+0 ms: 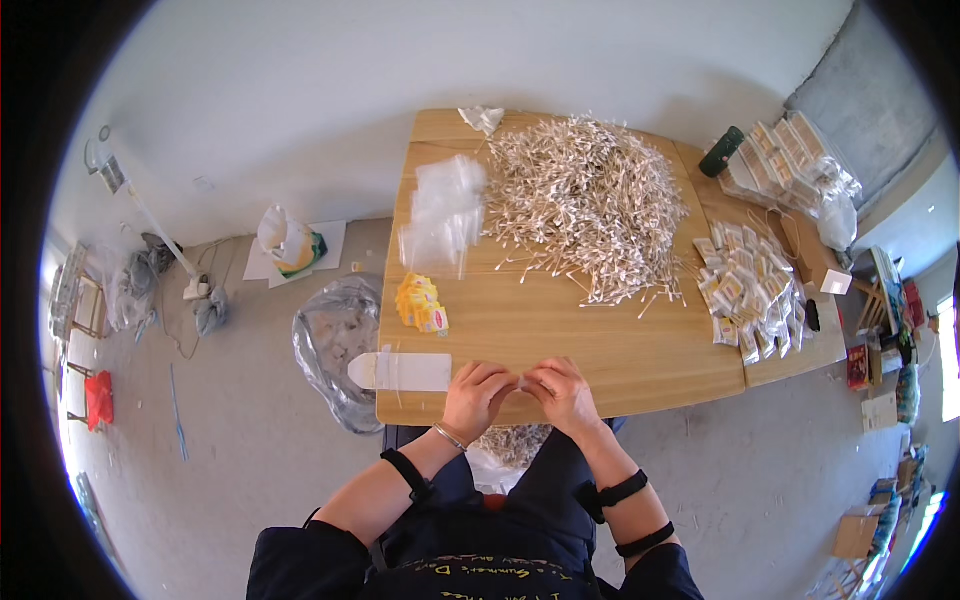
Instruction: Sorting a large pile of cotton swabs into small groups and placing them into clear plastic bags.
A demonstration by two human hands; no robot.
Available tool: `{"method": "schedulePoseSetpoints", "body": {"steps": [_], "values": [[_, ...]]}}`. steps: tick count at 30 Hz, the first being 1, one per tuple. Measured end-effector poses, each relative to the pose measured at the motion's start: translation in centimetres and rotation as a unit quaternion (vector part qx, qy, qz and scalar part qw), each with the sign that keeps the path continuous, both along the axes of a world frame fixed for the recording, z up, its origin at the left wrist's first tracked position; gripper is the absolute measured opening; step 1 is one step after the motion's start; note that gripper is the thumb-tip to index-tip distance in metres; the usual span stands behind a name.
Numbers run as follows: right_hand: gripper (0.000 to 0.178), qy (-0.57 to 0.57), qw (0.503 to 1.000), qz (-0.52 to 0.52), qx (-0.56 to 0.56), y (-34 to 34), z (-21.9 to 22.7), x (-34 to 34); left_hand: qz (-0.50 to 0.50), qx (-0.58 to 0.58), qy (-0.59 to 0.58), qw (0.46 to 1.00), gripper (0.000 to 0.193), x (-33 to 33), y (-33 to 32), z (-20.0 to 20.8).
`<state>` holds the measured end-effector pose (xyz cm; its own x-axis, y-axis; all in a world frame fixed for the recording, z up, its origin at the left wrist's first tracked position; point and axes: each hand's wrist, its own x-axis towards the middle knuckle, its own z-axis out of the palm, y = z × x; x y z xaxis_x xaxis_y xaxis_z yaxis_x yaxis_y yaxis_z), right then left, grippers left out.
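Note:
My left hand (478,402) and my right hand (563,395) meet fingertip to fingertip over the table's front edge. Both are pinched closed; whatever lies between the fingertips is too small to make out. Beside my left hand lies a white card (415,371) with a pointed left end and clear strips across it. Beyond it sits a pile of small yellow cards (420,303), and farther back a stack of clear plastic bags (442,210). A large heap of cotton swabs (590,200) covers the table's far middle.
Filled small packets (752,285) are piled on the right side of the wooden table (560,340). Behind them stand a dark green bottle (721,152) and stacked clear boxes (785,160). A clear plastic sack (340,345) rests left of the table; more swabs (512,443) lie below its front edge.

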<state>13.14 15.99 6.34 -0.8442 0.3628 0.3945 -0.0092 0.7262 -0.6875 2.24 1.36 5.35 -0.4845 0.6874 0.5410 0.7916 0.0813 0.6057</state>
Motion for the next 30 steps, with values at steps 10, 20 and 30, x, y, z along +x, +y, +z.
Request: {"method": "schedulePoseSetpoints", "body": {"steps": [10, 20, 30], "values": [[0.018, 0.002, 0.999, -0.004, 0.034, 0.3, -0.5, 0.5, -0.020, 0.003, 0.041, 0.999, 0.021, -0.3, 0.4, -0.4], [0.027, 0.075, 0.953, -0.011, 0.293, -1.3, -1.3, 1.7, -0.016, -0.027, 0.163, 0.986, 0.028, 0.3, -0.9, 0.1], [0.023, 0.035, 0.992, -0.011, 0.119, -0.8, -0.5, 1.2, -0.037, 0.011, -0.100, 0.994, 0.024, 0.6, -0.3, -0.9]]}}
